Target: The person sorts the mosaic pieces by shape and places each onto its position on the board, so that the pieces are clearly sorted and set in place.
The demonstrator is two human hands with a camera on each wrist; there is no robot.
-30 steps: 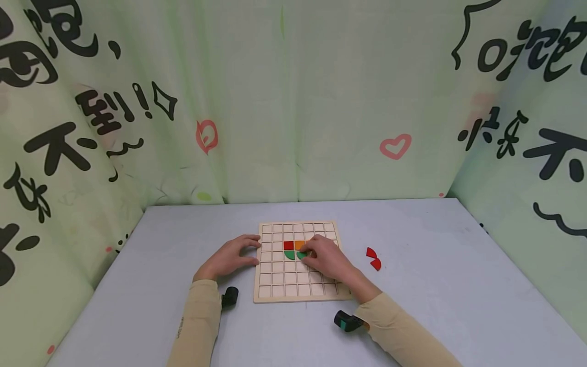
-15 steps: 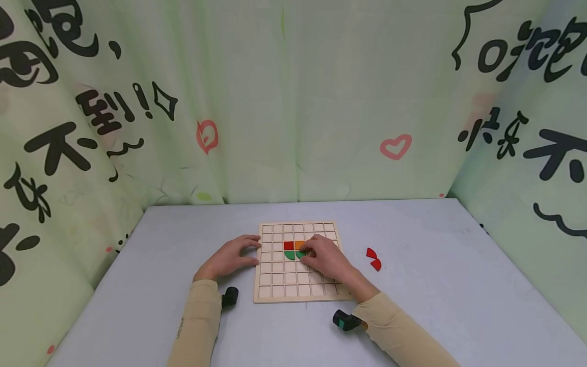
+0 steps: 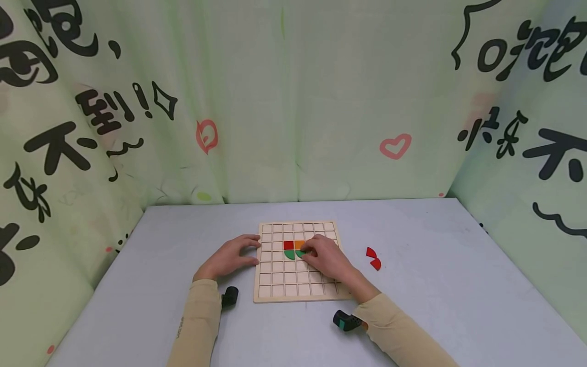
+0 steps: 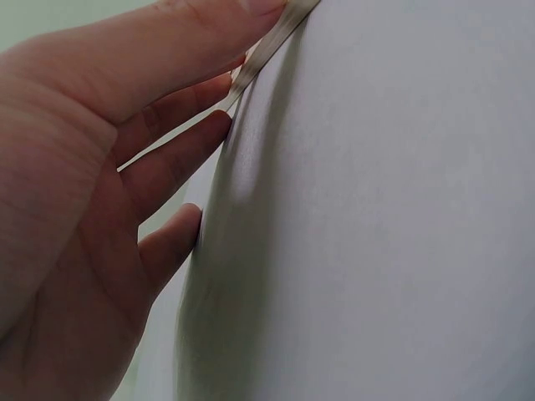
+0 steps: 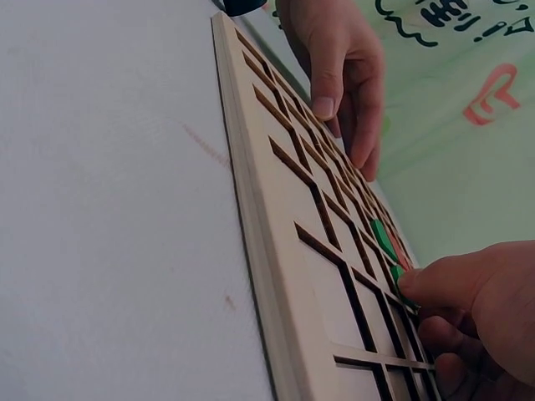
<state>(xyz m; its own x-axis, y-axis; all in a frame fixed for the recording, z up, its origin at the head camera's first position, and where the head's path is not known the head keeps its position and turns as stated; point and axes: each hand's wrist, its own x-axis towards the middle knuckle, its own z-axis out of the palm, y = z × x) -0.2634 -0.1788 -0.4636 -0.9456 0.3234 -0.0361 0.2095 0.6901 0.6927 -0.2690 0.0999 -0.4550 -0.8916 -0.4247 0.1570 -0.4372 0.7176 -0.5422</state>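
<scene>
A square wooden grid board (image 3: 277, 279) lies on the table. Set in its cells are a red square tile (image 3: 288, 245), an orange tile (image 3: 299, 245) and a green quarter-circle piece (image 3: 290, 255). A second green quarter-circle piece (image 5: 396, 273) sits beside the first, its edge pinched by my right hand (image 3: 326, 257), thumb on it in the right wrist view; the fingers hide part of it. My left hand (image 3: 231, 257) rests at the board's left edge, with thumb and fingertips touching the rim and the fingers loosely extended in the left wrist view.
Two red quarter-circle pieces (image 3: 371, 253) lie on the white table (image 3: 412, 306) right of the board. A pale green curtain (image 3: 298, 102) with black writing surrounds the table's back and sides. Black wrist cameras (image 3: 347, 321) sit under both sleeves.
Almost nothing differs. My right hand stays over the same green piece with only a slight shift of the wrist; the left hand and the board keep their places.
</scene>
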